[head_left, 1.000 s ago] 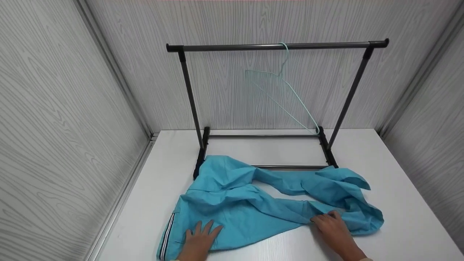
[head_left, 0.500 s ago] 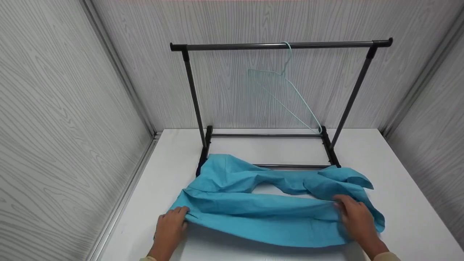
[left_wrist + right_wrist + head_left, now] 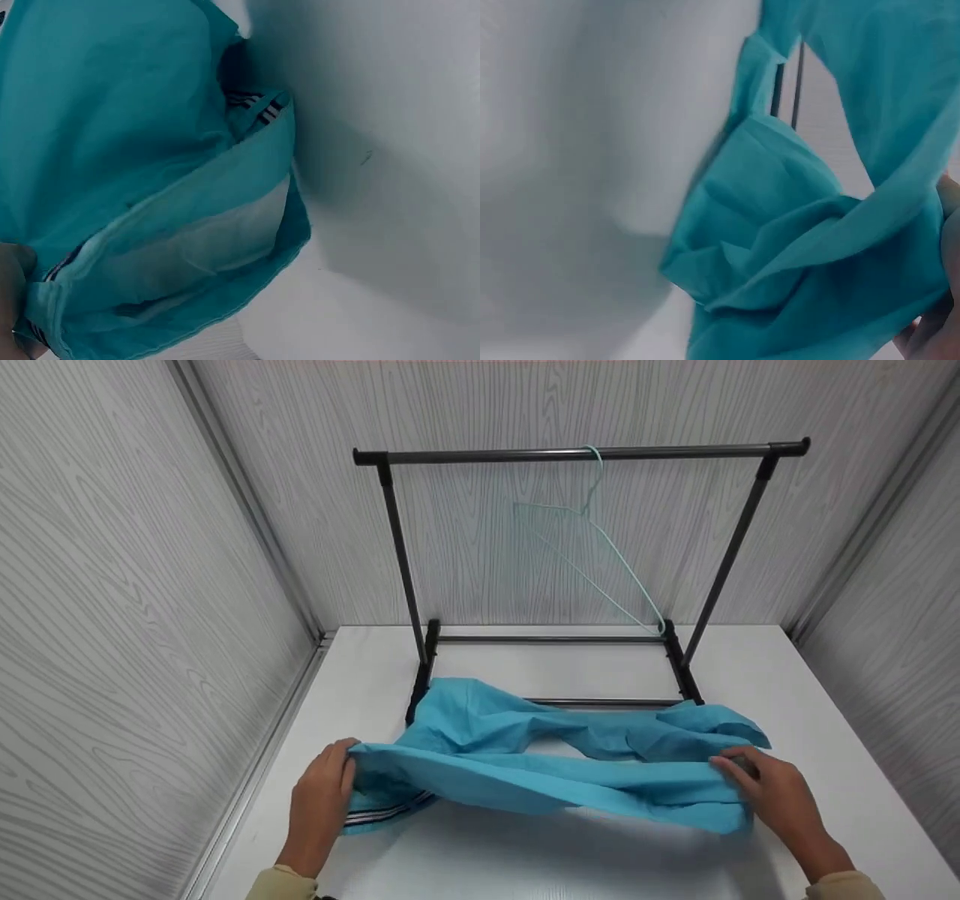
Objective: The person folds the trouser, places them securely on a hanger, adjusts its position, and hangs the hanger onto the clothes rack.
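Observation:
A turquoise-blue cloth garment [image 3: 517, 786] stretches sideways between both hands, its near edge raised over the white table. My left hand [image 3: 319, 799] grips its left end, with the thumb toward the cloth. Black-and-white striped trim [image 3: 382, 815] hangs just right of those fingers. In the left wrist view, an open end of the cloth gapes beside the left hand [image 3: 11, 296], showing a paler inside. At the other end, my right hand [image 3: 784, 791] pinches a bunched part of the garment. Loose folds [image 3: 780, 217] fill the right wrist view. The far part lies crumpled on the table.
Behind the garment stands a black clothes rack [image 3: 495, 457], its front base bar [image 3: 600, 703] partly covered by cloth. A pale green wire hanger [image 3: 626, 566] hangs from the top rail. Grey wood-grain panels [image 3: 150, 622] enclose the white table [image 3: 825, 735].
My left hand has moved from lying spread on the cloth to gripping and raising its left end. My right hand has shifted right. The near edge has lifted, and the striped trim has swung inward.

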Demonstrator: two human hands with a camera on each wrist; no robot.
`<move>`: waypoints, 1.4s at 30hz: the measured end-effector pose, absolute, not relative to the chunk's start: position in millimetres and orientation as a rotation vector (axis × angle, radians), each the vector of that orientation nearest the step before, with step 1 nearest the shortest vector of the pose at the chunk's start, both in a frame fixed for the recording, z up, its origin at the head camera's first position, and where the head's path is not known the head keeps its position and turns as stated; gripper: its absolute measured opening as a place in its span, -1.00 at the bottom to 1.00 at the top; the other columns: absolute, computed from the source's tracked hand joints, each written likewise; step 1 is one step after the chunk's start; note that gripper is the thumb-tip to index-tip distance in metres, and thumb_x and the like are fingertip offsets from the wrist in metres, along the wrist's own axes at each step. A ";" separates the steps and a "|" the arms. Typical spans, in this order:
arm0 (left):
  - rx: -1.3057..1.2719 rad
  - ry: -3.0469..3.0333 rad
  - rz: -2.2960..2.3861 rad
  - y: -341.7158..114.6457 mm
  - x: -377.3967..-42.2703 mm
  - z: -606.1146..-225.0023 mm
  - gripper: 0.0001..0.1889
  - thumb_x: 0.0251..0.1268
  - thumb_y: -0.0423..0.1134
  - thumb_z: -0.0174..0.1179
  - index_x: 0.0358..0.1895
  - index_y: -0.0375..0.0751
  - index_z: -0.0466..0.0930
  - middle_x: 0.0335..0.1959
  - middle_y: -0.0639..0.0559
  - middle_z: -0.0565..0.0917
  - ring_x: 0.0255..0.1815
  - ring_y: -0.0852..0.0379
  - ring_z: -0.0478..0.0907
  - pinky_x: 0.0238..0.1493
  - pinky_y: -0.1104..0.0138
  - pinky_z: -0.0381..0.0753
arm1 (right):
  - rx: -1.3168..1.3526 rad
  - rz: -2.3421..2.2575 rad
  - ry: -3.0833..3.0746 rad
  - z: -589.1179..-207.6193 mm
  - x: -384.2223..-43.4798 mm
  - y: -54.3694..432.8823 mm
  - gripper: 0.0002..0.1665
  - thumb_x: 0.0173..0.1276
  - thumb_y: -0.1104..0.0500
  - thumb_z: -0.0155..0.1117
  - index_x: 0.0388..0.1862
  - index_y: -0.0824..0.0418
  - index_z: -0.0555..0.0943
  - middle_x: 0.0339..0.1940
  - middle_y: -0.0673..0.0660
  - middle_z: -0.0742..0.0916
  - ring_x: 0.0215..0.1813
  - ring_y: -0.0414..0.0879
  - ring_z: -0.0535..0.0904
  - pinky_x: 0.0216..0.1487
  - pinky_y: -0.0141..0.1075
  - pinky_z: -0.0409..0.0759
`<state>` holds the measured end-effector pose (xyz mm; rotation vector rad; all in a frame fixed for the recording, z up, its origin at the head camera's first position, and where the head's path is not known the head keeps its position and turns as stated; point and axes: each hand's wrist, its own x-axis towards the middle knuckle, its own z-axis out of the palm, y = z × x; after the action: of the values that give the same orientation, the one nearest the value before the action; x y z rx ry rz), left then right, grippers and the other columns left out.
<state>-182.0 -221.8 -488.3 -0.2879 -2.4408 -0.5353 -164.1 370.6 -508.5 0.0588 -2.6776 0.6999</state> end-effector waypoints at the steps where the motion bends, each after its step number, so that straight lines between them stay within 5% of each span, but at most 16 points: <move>1: -0.297 -2.425 -0.555 -223.9 -184.0 -482.5 -0.78 0.29 -0.38 0.13 -0.02 -0.27 0.51 -0.14 -0.10 0.62 -0.11 0.00 0.59 -0.12 0.09 0.57 | 0.051 0.725 -2.670 -502.3 -163.9 372.4 -0.63 0.28 -0.11 0.22 -0.21 0.16 0.63 -0.64 -0.02 0.51 -0.54 -0.13 0.39 -0.53 -0.31 0.35; 10: -0.350 -2.367 -0.750 -239.9 -201.5 -415.3 -0.79 0.37 -0.41 0.01 0.00 -0.25 0.52 -0.07 -0.11 0.61 -0.03 0.01 0.55 -0.06 0.02 0.51 | 0.111 1.084 -2.520 -434.7 -159.4 391.2 -0.71 0.42 0.10 0.08 -0.04 0.26 0.57 -0.32 0.01 0.64 -0.37 -0.25 0.48 -0.34 -0.55 0.39; 15: -0.413 -2.307 -0.766 -243.8 -217.8 -389.1 -0.79 0.38 -0.42 -0.02 -0.03 -0.28 0.55 -0.11 -0.15 0.63 -0.09 -0.01 0.57 -0.09 -0.02 0.51 | 0.312 1.127 -2.544 -418.3 -164.8 403.3 -0.71 0.33 0.31 0.18 0.03 0.28 0.55 -0.48 0.00 0.50 -0.43 -0.17 0.38 -0.42 -0.41 0.32; 21: -0.363 -2.239 -0.591 -243.1 -250.3 -378.5 -0.83 0.36 -0.36 0.06 -0.09 -0.30 0.59 -0.22 -0.19 0.66 -0.23 -0.09 0.62 -0.23 -0.02 0.56 | 0.395 0.961 -2.793 -413.1 -175.9 408.7 -0.65 0.23 0.12 0.33 -0.01 0.15 0.60 -0.20 -0.01 0.64 -0.27 -0.31 0.50 -0.31 -0.43 0.44; 24: -0.326 -2.212 -0.418 -238.1 -269.1 -379.5 -0.84 0.33 -0.35 0.10 -0.12 -0.30 0.61 -0.26 -0.21 0.66 -0.30 -0.12 0.60 -0.26 -0.02 0.56 | 0.364 0.814 -2.719 -413.1 -185.2 409.9 -0.79 0.22 0.21 0.33 -0.15 0.21 0.64 -0.26 0.06 0.66 -0.28 -0.31 0.48 -0.30 -0.52 0.40; 32: -0.401 -2.241 -0.039 -232.0 -301.2 -417.1 -0.85 0.20 -0.54 0.13 -0.21 -0.29 0.59 -0.30 -0.18 0.65 -0.32 -0.12 0.48 -0.36 0.07 0.49 | -0.025 0.536 -2.478 -439.7 -218.7 398.1 -0.86 0.21 0.30 0.29 -0.25 0.33 0.61 -0.38 0.23 0.52 -0.39 0.08 0.44 -0.45 -0.09 0.38; 37: -0.346 -2.281 0.035 -219.7 -320.8 -443.8 -0.83 0.20 -0.54 0.12 -0.19 -0.30 0.59 -0.25 -0.18 0.67 -0.32 -0.12 0.59 -0.33 0.11 0.56 | -0.211 0.719 -2.452 -455.2 -243.5 385.7 -0.76 0.34 0.23 0.16 -0.12 0.38 0.58 -0.37 0.27 0.52 -0.33 0.10 0.43 -0.35 -0.06 0.41; 42: -0.298 -2.356 -0.060 -197.7 -332.9 -465.9 -0.80 0.22 -0.54 0.11 -0.09 -0.35 0.55 -0.18 -0.23 0.65 -0.26 -0.15 0.61 -0.22 0.08 0.58 | -0.194 0.923 -2.543 -475.0 -256.6 373.5 -0.60 0.45 0.15 0.00 0.14 0.38 0.46 -0.08 0.35 0.58 -0.05 0.20 0.49 -0.04 0.09 0.45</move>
<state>-332.9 -197.7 -465.9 -0.2985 -2.3561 -0.0605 -256.6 373.5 -475.0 -0.1938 -2.5430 0.9233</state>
